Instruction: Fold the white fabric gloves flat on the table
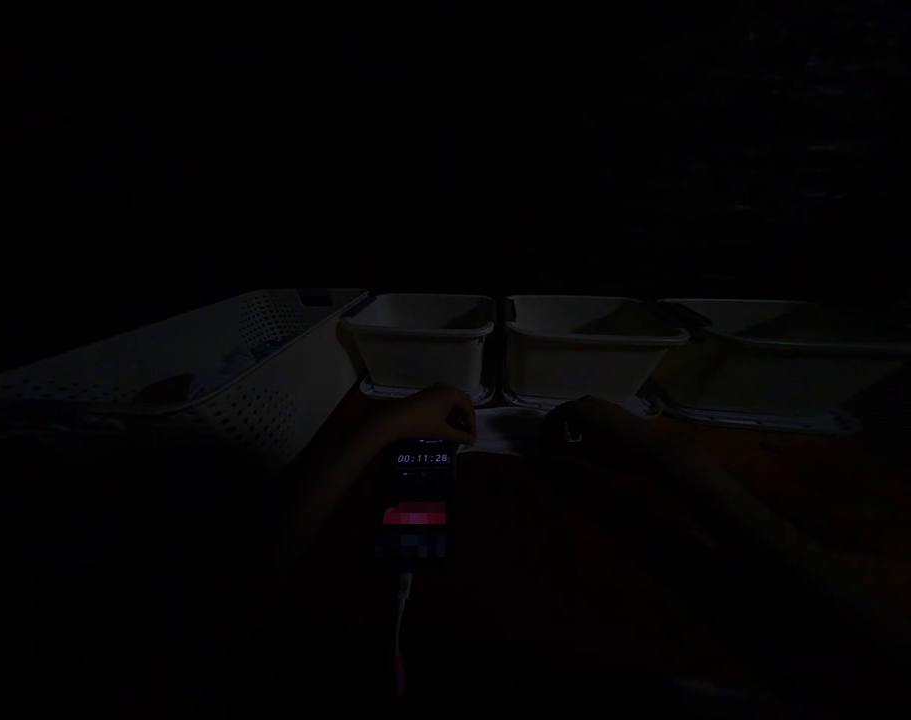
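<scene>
On the tabletop (590, 520), very dimly lit, items as follows.

Item: phone (419, 495), lying flat near the middle, screen lit with a running timer reading 00:11:28 and a red bar below it; a cable (402, 610) leaves its near end toward me.

Item: my left hand (436, 415), resting at the phone's far end, fingers curled over; whether it grips anything I cannot tell.

Item: my right hand (586, 425), just to the right of the left, lying low on the tabletop beside a pale sheet of paper (500, 432); its grip is too dark to make out.

Item: three white tubs (421, 350) (582, 355) (785, 365), in a row along the far edge, just beyond both hands.

Item: perforated white basket (260, 370), at the far left, touching the first tub's corner.
</scene>
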The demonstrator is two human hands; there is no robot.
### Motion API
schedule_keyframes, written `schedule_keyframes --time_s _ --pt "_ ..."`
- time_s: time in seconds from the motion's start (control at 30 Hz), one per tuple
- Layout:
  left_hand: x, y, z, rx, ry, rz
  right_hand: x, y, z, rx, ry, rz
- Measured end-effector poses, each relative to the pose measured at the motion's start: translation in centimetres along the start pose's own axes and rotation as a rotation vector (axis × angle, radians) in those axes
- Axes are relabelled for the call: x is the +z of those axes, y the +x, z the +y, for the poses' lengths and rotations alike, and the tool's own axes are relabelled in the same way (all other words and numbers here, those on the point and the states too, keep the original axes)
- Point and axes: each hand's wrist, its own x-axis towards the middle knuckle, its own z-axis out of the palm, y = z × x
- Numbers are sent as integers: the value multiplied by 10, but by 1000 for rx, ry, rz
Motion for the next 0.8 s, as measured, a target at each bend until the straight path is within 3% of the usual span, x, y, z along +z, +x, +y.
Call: schedule_keyframes --time_s 0.23,0.47,0.8 --pt "0 0 1 4 9 9 -3 -4 -2 -17 9 21" --pt "1 1 6 -35 26 61 5 2 -2 19 -2 214" --pt "3 -1 7 -43 18 58 3 4 -13 115 -12 99"
